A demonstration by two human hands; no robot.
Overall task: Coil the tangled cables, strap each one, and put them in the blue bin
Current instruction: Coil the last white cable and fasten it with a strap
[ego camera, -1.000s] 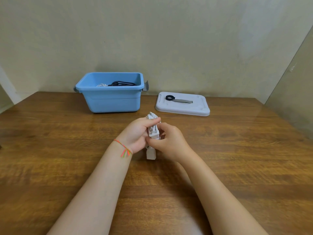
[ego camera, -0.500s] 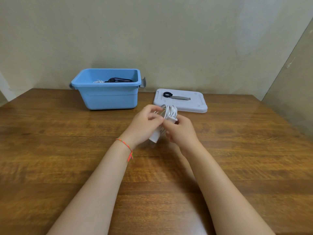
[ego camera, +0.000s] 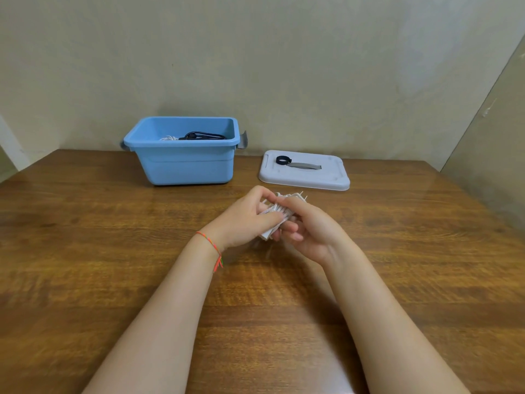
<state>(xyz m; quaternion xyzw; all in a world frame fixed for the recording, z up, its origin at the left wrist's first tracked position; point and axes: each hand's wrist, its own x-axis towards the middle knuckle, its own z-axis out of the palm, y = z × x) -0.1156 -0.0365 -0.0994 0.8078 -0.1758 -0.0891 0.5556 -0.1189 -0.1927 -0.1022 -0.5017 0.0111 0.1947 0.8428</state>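
Two hands meet over the middle of the wooden surface (ego camera: 113, 280), both closed around one white cable bundle (ego camera: 279, 213). At about 9 o'clock of the bundle, the left hand (ego camera: 244, 220), a red thread bracelet (ego camera: 211, 245) at its wrist, curls its fingers and thumb over the coils; at 3 o'clock, the right hand (ego camera: 312, 231) pinches the same coils from the other side. A flat white block, likely a charger, shows below the left hand's grip, though blur hides detail. No strap can be made out on this bundle.

Farther back, at 11 o'clock, the blue bin (ego camera: 184, 166) stands open against the wall, a black cable (ego camera: 204, 135) and a white cable (ego camera: 169, 137) already lying inside. At 1 o'clock, well apart from the hands, the bin's grey lid (ego camera: 326, 180) lies flat, carrying a black strap (ego camera: 283, 160) rolled into a ring with a grey tail.

By this evidence the job is well advanced: two cables binned, one coiled in hand, with strapping and binning apparently left.
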